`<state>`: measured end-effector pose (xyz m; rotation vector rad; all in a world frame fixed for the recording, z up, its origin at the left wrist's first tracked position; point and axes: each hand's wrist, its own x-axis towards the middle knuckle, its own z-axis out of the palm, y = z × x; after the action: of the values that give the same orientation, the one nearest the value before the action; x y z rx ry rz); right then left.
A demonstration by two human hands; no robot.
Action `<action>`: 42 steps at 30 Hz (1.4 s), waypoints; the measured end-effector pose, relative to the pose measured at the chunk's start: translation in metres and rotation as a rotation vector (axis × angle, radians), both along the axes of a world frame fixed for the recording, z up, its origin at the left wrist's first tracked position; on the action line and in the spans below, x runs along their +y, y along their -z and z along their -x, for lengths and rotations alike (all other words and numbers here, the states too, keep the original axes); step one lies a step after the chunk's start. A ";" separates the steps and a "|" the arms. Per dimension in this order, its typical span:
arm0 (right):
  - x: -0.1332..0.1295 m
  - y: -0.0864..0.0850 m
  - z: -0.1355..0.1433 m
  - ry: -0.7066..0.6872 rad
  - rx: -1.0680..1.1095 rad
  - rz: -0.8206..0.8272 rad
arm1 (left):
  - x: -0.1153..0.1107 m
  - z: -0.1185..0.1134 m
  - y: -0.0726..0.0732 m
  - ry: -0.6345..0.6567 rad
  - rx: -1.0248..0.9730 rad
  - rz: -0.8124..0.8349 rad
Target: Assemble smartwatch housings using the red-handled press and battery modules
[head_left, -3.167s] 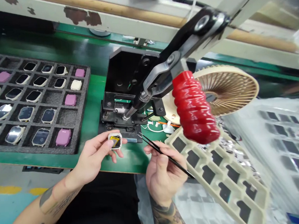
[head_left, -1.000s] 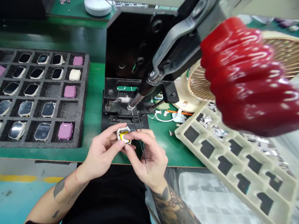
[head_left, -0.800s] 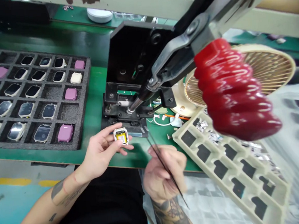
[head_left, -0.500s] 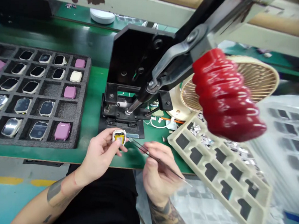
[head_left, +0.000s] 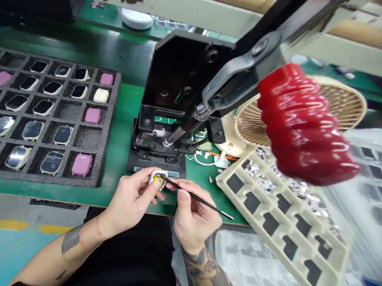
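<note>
My left hand (head_left: 132, 197) pinches a small white smartwatch case (head_left: 153, 176) between thumb and fingers, just in front of the press base. The case is turned so its inside shows, with a yellow part in it; the thumb covers some of that. In my right hand (head_left: 194, 212) is a pair of dark tweezers (head_left: 203, 200), held like a pen. Their tips reach into the upper right of the case, and the rear end points down to the right. What the tips touch is too small to make out.
A black lever press (head_left: 179, 74) with a red ribbed grip (head_left: 304, 126) rises ahead. Left lies a grey foam tray (head_left: 99, 167) of watches and purple cases. To the right are a beige tray (head_left: 266, 238) with small parts and a fan (head_left: 341, 102).
The tweezers have moved left and their tips have gone from beside the watch case into it. The case is tilted more. The view has shifted slightly.
</note>
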<state>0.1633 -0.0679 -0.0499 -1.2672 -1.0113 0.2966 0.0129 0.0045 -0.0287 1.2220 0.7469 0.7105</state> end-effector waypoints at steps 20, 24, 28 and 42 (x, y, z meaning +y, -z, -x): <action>0.004 0.002 -0.002 0.028 0.147 -0.006 | 0.002 0.001 0.002 -0.118 -0.198 0.118; -0.006 -0.005 -0.004 -0.078 0.193 -0.028 | 0.007 0.007 -0.002 -0.066 -0.307 0.189; -0.035 -0.039 -0.036 -0.209 0.201 -0.074 | 0.010 0.010 -0.006 -0.142 -0.212 0.278; -0.090 -0.109 -0.201 0.744 -0.729 -0.076 | -0.006 0.010 -0.011 -0.077 0.122 0.071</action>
<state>0.3647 -0.1578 0.0594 -1.6216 -1.0431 -0.8219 0.0030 -0.0018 -0.0177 1.1847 0.9169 0.6706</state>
